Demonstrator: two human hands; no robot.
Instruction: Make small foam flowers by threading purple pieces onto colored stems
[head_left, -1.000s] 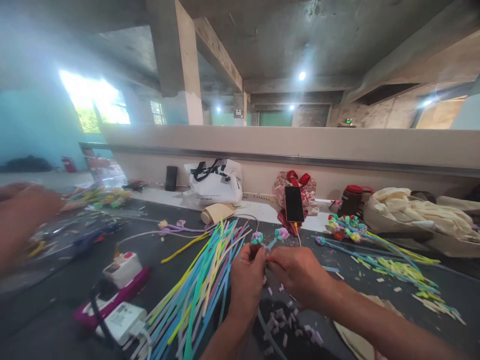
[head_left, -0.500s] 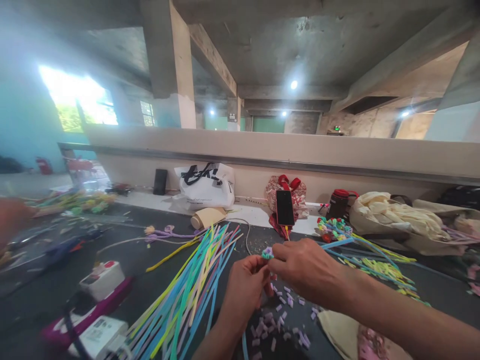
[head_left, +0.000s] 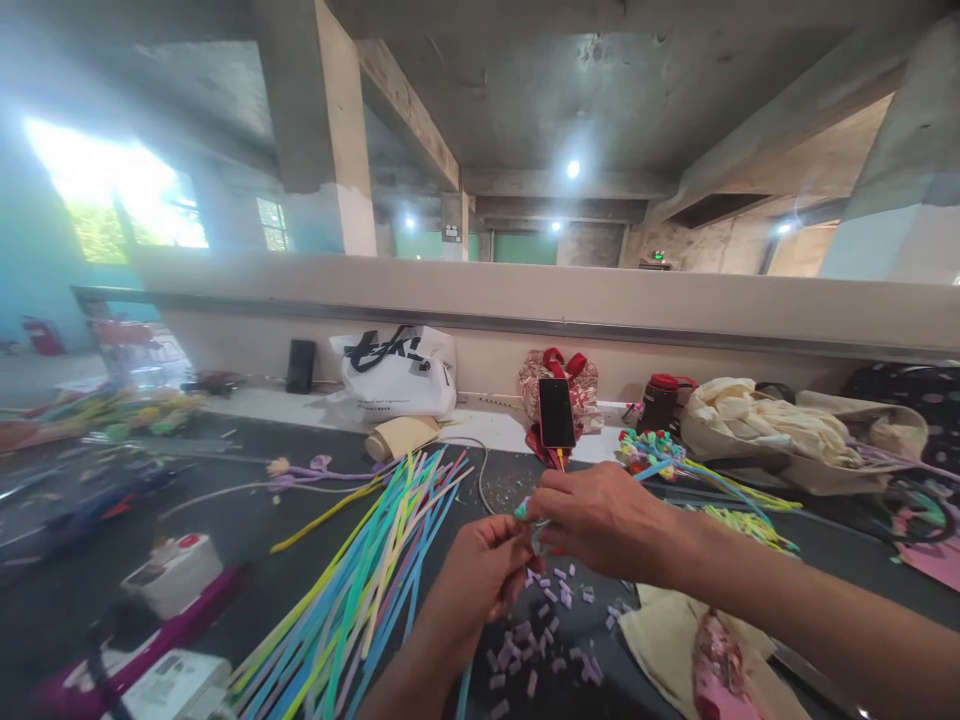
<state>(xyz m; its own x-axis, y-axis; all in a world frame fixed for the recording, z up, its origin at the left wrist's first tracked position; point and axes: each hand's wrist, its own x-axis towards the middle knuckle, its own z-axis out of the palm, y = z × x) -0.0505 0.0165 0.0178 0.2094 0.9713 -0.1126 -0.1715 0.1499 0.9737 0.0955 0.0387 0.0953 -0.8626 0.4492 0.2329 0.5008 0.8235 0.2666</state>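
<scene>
Head view looks across a long dark worktable [head_left: 247,500] that fills the lower half of the frame, backed by a pale low wall [head_left: 525,300]; along the wall's foot sit a white carrier bag [head_left: 397,375], a cream cloth bundle [head_left: 765,420], a red patterned bag [head_left: 559,375] with a phone [head_left: 556,412] propped upright against it, and a dark jar with a red lid [head_left: 660,400]; on the table a broad fan of long coloured strips [head_left: 360,580], blue, yellow, green and pink, runs from the near left edge towards the middle; further right lies a heap of finished flower stems [head_left: 697,470], bright curled heads on blue and yellow-green stalks; at the near left stands a white box with a red button [head_left: 169,570] on a magenta base.

Both hands meet above the table's middle; the right hand [head_left: 607,520] comes in from the right, fingers pinched together on a small flower piece [head_left: 525,510], a teal and lilac curl barely showing past the fingertips; the left hand [head_left: 472,575] rises from below, its fingers closed up under the same piece, touching the right hand; beneath them the smallest things, short lilac offcuts [head_left: 540,640], lie scattered on the dark surface.
</scene>
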